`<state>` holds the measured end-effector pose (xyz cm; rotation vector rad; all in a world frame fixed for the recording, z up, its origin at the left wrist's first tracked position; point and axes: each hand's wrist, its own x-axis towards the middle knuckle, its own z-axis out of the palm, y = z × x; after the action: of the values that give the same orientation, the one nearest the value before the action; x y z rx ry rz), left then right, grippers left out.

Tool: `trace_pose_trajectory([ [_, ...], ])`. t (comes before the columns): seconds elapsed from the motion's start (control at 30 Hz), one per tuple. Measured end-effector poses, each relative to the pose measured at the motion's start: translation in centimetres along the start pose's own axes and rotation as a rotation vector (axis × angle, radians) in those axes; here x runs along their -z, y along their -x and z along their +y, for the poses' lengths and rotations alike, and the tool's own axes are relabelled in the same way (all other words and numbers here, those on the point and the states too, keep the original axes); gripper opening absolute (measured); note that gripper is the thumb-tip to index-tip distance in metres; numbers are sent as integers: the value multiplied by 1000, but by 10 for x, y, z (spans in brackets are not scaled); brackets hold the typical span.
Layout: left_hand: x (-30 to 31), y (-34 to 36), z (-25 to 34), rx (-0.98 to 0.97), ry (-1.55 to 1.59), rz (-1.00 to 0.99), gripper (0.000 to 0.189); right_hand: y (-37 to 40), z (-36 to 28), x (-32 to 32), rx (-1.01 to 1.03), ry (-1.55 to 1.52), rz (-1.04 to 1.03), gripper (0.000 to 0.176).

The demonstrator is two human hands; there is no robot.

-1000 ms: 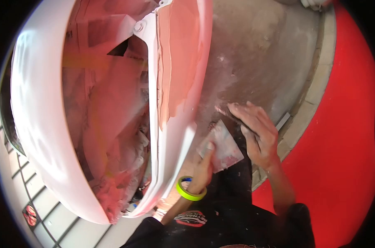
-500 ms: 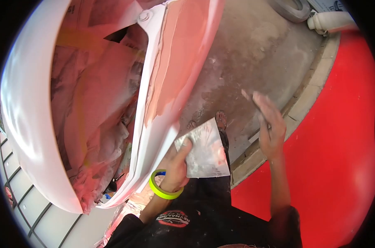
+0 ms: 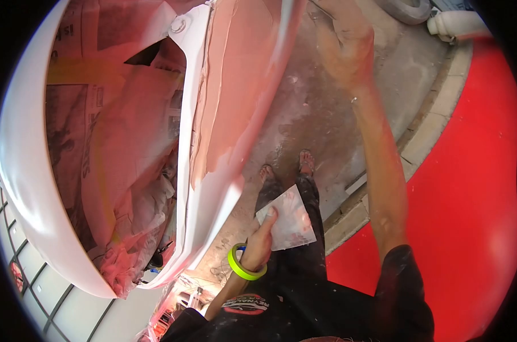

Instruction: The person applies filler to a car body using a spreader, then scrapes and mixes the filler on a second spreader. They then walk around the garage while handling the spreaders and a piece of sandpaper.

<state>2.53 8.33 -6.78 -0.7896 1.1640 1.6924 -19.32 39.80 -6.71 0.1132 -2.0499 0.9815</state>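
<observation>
Low in the middle, my left hand (image 3: pixel 261 242) grips a pale flat plate (image 3: pixel 290 219) with smears on it, the thumb lying on its face. A yellow-green tape roll (image 3: pixel 241 268) circles the left wrist. My right hand (image 3: pixel 347 48) is stretched out at the top, close to the right edge of the white panel; its fingers are blurred, and whether they hold anything is unclear. Pinkish-brown filler (image 3: pixel 230 80) covers a long strip of the white panel (image 3: pixel 187 216), with ragged edges.
Newspaper masking (image 3: pixel 121 131) lines the opening behind a curved white body part (image 3: pixel 33 171) at the left. A red surface (image 3: pixel 463 199) fills the right side, beside a tiled curb (image 3: pixel 441 108). A white container (image 3: pixel 458 25) lies at the top right.
My right arm has reached up and forward, toward the top of the panel. My left hand has shifted slightly down and right with the plate. The view has moved a little.
</observation>
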Motion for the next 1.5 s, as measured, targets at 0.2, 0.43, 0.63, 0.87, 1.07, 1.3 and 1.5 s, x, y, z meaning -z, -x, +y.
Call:
trace_pose_trajectory([
  [0.2,3,2,3,-12,-14,31,46,28,-13,2,-71,77,-303,46],
  [0.43,13,2,-5,11,-24,30,47,97,-54,1,-99,14,-427,61],
  [0.63,5,-3,-20,-2,-44,55,43,143,-85,-8,-159,11,-448,54],
  [0.87,2,-12,-27,13,-105,62,44,184,-87,12,-162,-23,-490,50],
  [1.07,4,-13,-26,-28,-142,18,43,157,-58,45,-399,-18,-241,46],
  [1.3,-14,-1,-10,-313,-155,62,53,159,-72,70,-1025,-409,186,32],
  [1.5,-67,-41,66,-1230,-866,-69,68,207,-90,100,-1617,-1004,421,40],
])
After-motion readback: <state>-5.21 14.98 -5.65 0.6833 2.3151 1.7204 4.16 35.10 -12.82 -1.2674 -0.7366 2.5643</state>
